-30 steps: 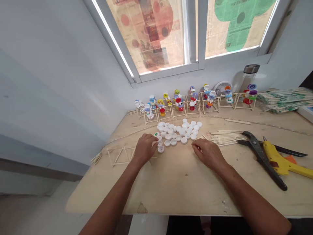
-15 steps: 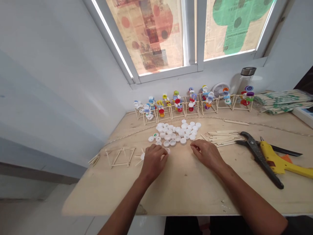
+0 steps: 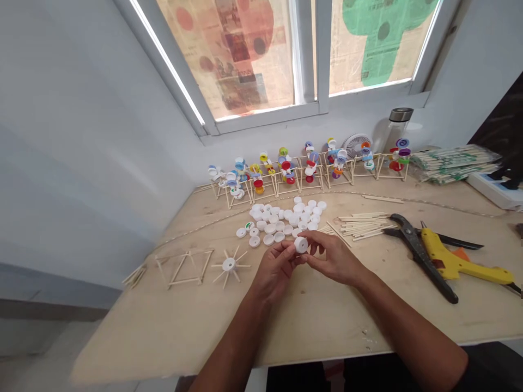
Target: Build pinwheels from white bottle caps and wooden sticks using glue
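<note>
A white bottle cap (image 3: 301,245) with a small dark spot at its centre is held up between both hands. My left hand (image 3: 274,271) pinches its left side, and the fingers of my right hand (image 3: 333,257) close on its right side. Just beyond the hands lies a spread of white bottle caps (image 3: 273,219). Left of my left hand, a white cap with sticks radiating from it (image 3: 229,264) lies on the table, beside a frame of thin sticks (image 3: 186,268).
Stick stands with colourful cap wheels (image 3: 288,173) line the back near a small fan (image 3: 357,147) and a bottle (image 3: 396,128). Loose sticks (image 3: 365,226), black-handled cutters (image 3: 425,258) and a yellow glue gun (image 3: 449,258) lie at right. Bagged sticks (image 3: 453,163) sit behind them.
My left hand has come right from the caps' left edge and my right hand has moved in to meet it. Both now hold a white cap. The spoked cap is uncovered.
</note>
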A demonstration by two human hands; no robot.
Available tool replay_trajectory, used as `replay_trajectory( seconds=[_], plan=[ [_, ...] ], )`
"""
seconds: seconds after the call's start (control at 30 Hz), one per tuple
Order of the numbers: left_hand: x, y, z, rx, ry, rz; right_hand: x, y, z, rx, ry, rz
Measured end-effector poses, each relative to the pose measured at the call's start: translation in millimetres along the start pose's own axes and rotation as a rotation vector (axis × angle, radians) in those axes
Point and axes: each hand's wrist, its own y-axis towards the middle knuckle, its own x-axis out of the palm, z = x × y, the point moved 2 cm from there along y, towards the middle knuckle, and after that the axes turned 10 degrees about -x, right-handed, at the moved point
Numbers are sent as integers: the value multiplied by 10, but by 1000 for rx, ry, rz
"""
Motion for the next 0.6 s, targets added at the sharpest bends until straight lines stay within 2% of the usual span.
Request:
replay_trajectory(
  seconds=[0.2,0.6],
  plan=[
    [-5,41,-47,-18,-57,-39,39,-25,21,-42,-150,-15],
    [9,-11,-63,-48,-47,-24,57,-14,13,-58,-341,-49]
  ],
)
